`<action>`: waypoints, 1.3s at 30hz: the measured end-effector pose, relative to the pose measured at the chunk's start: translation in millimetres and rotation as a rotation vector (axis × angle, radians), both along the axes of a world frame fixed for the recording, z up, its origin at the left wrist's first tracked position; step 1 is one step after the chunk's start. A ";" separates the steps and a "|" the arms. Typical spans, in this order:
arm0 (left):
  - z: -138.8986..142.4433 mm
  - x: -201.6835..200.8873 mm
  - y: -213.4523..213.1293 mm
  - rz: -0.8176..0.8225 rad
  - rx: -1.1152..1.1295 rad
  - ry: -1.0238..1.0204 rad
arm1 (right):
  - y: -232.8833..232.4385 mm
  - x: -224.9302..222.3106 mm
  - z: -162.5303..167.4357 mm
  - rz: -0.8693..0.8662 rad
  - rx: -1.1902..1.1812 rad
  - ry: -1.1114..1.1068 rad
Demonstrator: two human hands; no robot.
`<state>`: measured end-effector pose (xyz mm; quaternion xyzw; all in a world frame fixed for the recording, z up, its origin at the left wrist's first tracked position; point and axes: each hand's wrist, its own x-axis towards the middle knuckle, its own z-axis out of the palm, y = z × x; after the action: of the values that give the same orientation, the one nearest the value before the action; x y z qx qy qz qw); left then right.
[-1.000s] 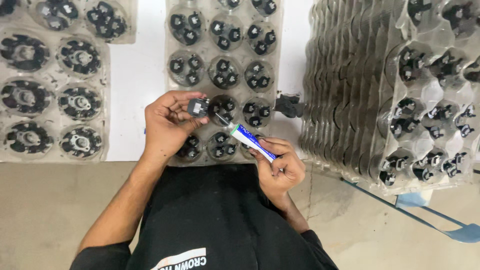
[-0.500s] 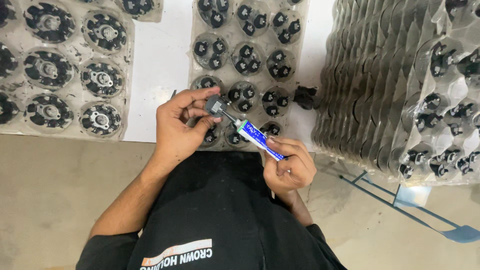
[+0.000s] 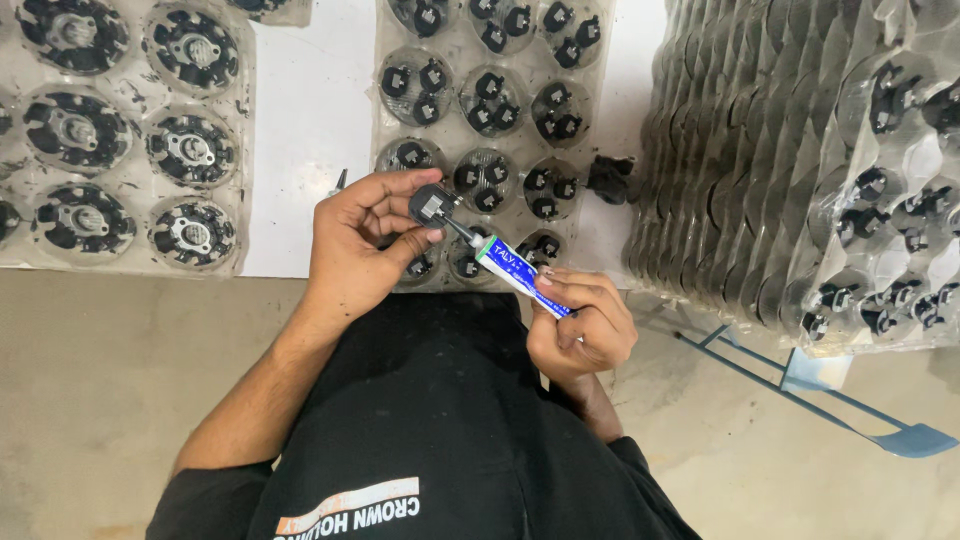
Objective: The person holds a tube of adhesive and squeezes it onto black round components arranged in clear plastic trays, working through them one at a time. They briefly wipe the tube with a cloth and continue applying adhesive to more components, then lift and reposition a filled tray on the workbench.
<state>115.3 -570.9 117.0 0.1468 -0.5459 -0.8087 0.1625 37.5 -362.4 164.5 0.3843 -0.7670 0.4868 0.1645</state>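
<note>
A person glues a small black part at a white table, seen from above.

On the left of the white table (image 3: pixel 310 130) lies a clear plastic tray (image 3: pixel 235 190) with large black round parts. Next, the left hand (image 3: pixel 360 245) pinches a small black plastic part (image 3: pixel 432 205) between the thumb and curled fingers, above the table's near edge. The black nozzle of a white and blue glue tube (image 3: pixel 515 268) touches this part; the right hand (image 3: pixel 585 325) grips the tube's lower end with fingers closed around it. Behind lies a middle tray (image 3: pixel 385 120) of small black parts. One loose black part (image 3: pixel 608 178) sits beside it. On the right stand stacked trays (image 3: pixel 760 160). Below is a beige concrete floor (image 3: pixel 100 380) and a blue metal frame (image 3: pixel 800 375).
</note>
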 end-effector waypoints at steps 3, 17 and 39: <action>-1.4 1.4 0.3 -0.001 0.006 -0.006 | -0.3 0.0 1.2 0.000 0.000 0.006; -8.1 0.8 6.1 0.005 0.150 0.020 | -0.4 1.0 -0.4 -0.021 0.014 0.026; -23.3 0.9 29.1 -0.167 0.517 -0.004 | 11.9 0.1 -4.9 -0.053 -0.014 0.010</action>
<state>116.1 -541.8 93.7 0.1393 -0.3320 -0.9315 0.0512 37.6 -350.4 159.6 0.3650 -0.7727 0.4857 0.1840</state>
